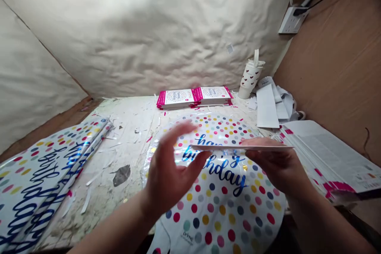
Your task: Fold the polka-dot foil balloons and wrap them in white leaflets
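My right hand (278,162) pinches a thin white card (226,148), which I see nearly edge-on and level. My left hand (169,166) is at the card's other end, thumb and fingers spread apart. Its thumb tip is by the card's lower side; whether it touches I cannot tell. Beneath both hands lies a flat foil balloon (220,214) with coloured dots and blue "happy birthday" lettering. The card hides part of that lettering.
Two stacks of pink-and-white printed packs (178,97) stand at the back. To the left lie more dotted balloons (44,166). A white tumbler (250,79), loose white strips (268,105) and a pile of white cards (336,154) are on the right. Paper scraps litter the worktop (104,170).
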`<state>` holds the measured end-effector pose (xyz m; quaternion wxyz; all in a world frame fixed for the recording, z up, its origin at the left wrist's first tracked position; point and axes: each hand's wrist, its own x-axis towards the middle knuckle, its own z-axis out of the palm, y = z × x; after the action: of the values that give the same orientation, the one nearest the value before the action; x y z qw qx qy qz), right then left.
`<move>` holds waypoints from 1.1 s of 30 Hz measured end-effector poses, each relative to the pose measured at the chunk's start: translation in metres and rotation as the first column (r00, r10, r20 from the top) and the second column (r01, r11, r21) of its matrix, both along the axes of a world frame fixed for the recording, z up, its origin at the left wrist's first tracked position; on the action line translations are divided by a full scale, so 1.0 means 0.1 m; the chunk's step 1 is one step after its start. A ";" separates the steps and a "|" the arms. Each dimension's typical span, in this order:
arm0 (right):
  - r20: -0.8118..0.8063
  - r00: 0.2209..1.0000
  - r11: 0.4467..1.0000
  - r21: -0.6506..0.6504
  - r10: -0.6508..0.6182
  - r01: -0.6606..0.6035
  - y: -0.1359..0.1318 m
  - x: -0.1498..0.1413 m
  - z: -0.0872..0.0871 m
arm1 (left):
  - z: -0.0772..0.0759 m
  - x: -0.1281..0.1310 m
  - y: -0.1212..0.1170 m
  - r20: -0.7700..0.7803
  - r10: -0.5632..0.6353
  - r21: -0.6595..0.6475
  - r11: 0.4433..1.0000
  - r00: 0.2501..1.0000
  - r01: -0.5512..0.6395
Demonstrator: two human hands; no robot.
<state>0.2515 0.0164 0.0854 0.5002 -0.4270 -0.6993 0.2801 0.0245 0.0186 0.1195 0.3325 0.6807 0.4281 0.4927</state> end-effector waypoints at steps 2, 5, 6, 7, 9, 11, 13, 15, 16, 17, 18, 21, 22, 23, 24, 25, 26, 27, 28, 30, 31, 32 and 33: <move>-0.240 0.966 0.990 -0.125 -0.098 0.070 0.10 -0.04 -0.13 | -0.02 -0.02 0.10 0.021 -0.050 -0.032 0.998 0.999 0.051; -0.345 0.924 0.974 -0.207 -0.164 0.096 0.21 0.04 -0.28 | -0.14 -0.11 0.42 -0.217 -0.117 0.002 0.993 0.969 0.120; -0.335 0.923 0.968 -0.222 -0.191 0.119 0.24 0.10 -0.31 | -0.18 -0.17 0.60 -0.313 -0.040 0.083 0.994 0.949 0.069; -0.314 0.923 0.959 -0.240 -0.221 0.149 0.25 0.16 -0.34 | -0.22 -0.23 0.81 -0.396 0.071 0.183 0.983 0.915 0.003; -0.251 0.923 0.930 -0.301 -0.291 0.211 0.24 0.28 -0.38 | -0.31 -0.37 1.33 -0.583 0.250 0.313 0.947 0.773 -0.071; -0.176 0.929 0.891 -0.386 -0.325 0.239 0.19 0.37 -0.45 | -0.40 -0.47 1.89 -0.804 0.283 0.293 0.954 0.523 -0.065; -0.110 0.942 0.855 -0.463 -0.317 0.233 0.11 0.44 -0.52 | -0.51 -0.52 2.38 -0.857 0.238 0.243 0.969 0.458 -0.049; -0.049 0.952 0.826 -0.512 -0.303 0.236 0.02 0.51 -0.60 | -0.61 -0.52 2.74 -0.886 0.188 0.192 0.981 0.425 -0.034; -0.014 0.954 0.814 -0.524 -0.301 0.249 -0.03 0.56 -0.64 | -0.66 -0.50 2.86 -0.897 0.170 0.170 0.985 0.407 -0.035; 0.030 0.954 0.805 -0.530 -0.297 0.267 -0.09 0.61 -0.68 | -0.70 -0.49 2.96 -0.908 0.154 0.149 0.988 0.388 -0.043; 0.087 0.954 0.798 -0.528 -0.288 0.290 -0.15 0.68 -0.71 | -0.73 -0.48 3.04 -0.918 0.142 0.130 0.990 0.370 -0.057; 0.305 0.919 0.809 -0.456 -0.250 0.371 -0.35 0.87 -0.75 | -0.77 -0.49 3.19 -0.939 0.107 0.081 0.992 0.326 -0.094; 0.380 0.898 0.833 -0.405 -0.222 0.377 -0.41 0.91 -0.74 | -0.76 -0.50 3.22 -0.944 0.095 0.067 0.993 0.316 -0.097; 0.450 0.875 0.871 -0.341 -0.178 0.353 -0.47 0.92 -0.73 | -0.74 -0.52 3.24 -0.947 0.087 0.059 0.993 0.308 -0.099; 0.522 0.846 0.917 -0.273 -0.113 0.291 -0.52 0.91 -0.71 | -0.71 -0.54 3.26 -0.949 0.087 0.058 0.993 0.303 -0.105; 0.597 0.801 0.959 -0.206 -0.034 0.195 -0.56 0.87 -0.69 | -0.67 -0.55 3.26 -0.949 0.099 0.066 0.991 0.300 -0.118; 0.670 0.742 0.987 -0.142 0.038 0.077 -0.59 0.80 -0.68 | -0.62 -0.54 3.25 -0.946 0.123 0.085 0.987 0.300 -0.138; 0.732 0.677 0.997 -0.072 0.075 -0.033 -0.62 0.71 -0.68 | -0.57 -0.52 3.21 -0.942 0.158 0.113 0.980 0.297 -0.161; 0.782 0.618 0.992 0.002 0.075 -0.123 -0.64 0.60 -0.69 | -0.52 -0.48 3.14 -0.933 0.189 0.142 0.975 0.305 -0.171; 0.840 0.543 0.957 0.146 0.013 -0.249 -0.70 0.37 -0.73 | -0.46 -0.35 2.85 -0.906 0.163 0.132 0.986 0.390 -0.104; 0.850 0.527 0.935 0.195 -0.010 -0.297 -0.73 0.28 -0.77 | -0.44 -0.28 2.61 -0.885 0.105 0.103 0.994 0.453 -0.029; 0.851 0.525 0.917 0.215 -0.007 -0.336 -0.77 0.20 -0.80 | -0.44 -0.20 2.32 -0.848 -0.035 0.017 0.996 0.528 0.093; 0.840 0.542 0.905 0.218 0.017 -0.366 -0.81 0.14 -0.83 | -0.45 -0.13 1.96 -0.839 -0.119 -0.036 0.986 0.531 0.165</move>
<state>0.2658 -0.0641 0.0028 0.1526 -0.3248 -0.9328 -0.0338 0.0115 0.2149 0.0740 0.1103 0.8733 0.4661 0.0892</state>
